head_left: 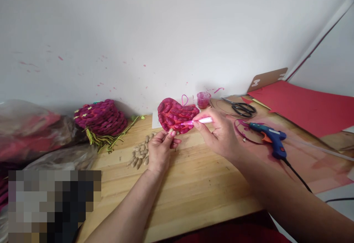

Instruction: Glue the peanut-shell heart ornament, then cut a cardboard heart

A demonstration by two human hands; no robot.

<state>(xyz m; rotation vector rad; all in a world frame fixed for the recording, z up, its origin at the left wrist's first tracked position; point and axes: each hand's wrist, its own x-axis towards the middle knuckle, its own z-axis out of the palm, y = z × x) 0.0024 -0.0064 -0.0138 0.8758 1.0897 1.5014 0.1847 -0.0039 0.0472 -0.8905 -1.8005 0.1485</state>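
Note:
A heart-shaped piece point(177, 114), covered with magenta peanut shells on a red base, is held up over the wooden table. My left hand point(163, 145) pinches its lower edge between thumb and fingers. In my right hand point(217, 134) is a white brush point(205, 120) with a pink tip end, which touches the lower right part of the heart. A loop of pink cord point(185, 99) rises behind the heart. Unpainted peanuts point(140, 152) lie in a loose pile just left of my left hand.
Stacked magenta pieces point(105, 117) with green strings stand at the left, beside plastic bags point(30, 125). A cup of pink liquid point(204, 100), black scissors point(243, 109), a blue glue gun point(269, 136) with a cord and red sheets point(309, 104) are at the right. A wall rises behind.

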